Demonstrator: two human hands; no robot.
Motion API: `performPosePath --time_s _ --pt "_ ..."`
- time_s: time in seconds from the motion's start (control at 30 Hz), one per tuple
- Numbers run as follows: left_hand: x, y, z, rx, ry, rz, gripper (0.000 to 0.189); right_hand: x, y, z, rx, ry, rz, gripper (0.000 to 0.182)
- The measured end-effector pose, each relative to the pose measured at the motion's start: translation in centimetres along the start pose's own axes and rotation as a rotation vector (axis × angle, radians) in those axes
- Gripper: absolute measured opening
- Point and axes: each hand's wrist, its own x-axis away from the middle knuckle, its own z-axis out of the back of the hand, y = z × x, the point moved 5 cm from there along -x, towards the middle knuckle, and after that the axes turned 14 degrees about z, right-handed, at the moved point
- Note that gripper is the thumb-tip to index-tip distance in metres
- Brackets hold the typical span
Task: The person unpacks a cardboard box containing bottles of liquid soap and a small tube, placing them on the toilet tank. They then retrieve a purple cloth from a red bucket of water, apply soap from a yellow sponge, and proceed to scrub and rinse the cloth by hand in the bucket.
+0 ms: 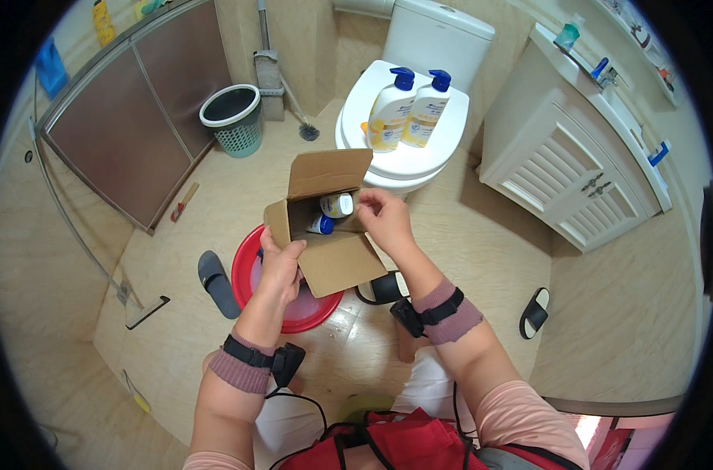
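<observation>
A cardboard box [341, 264] with its flaps spread is held up in front of me. My left hand [280, 264] grips its left side, thumb over the edge. Inside lie a small white bottle [337, 205] and another bottle with a blue cap [321, 224]. At the box's right edge is my right hand [385, 220], its fingers curled and thumb near the forefinger; whether it touches the cardboard is unclear. Below the box sits a red basin [315, 317] holding liquid, partly covered by the box and my left hand.
Two pump bottles [388, 117] stand on the closed toilet lid [444, 138]. A green wastebasket [237, 135] and toilet brush [309, 131] are at the back left. Slippers [217, 285] lie around the basin. A white vanity cabinet [568, 158] stands right; a squeegee [148, 312] lies left.
</observation>
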Motion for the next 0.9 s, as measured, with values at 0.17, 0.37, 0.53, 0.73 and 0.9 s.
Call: performPosePath --time_s 0.17,0.37,0.53,0.73,0.9 --pt "-0.6 -0.1 0.4 0.026 -0.038 -0.011 0.074 -0.8 3.6 1.8 0.174 0.091 0.003 0.042" --pt "0.5 1.1 1.1 0.147 -0.156 -0.030 0.061 0.9 4.9 -1.1 -0.834 -0.027 -0.898 0.078" --pt "2.8 2.5 0.7 0.084 -0.222 -0.084 0.065 0.9 4.0 -2.4 -1.421 -0.268 -0.937 0.079" --pt "5.0 3.5 2.2 0.004 -0.378 -0.019 0.073 1.3 6.0 -4.4 -1.346 -0.264 -0.953 0.066" --pt "6.0 2.6 1.7 -0.123 -0.407 -0.042 0.071 1.7 4.7 -4.0 -1.195 -0.223 -0.629 0.051"
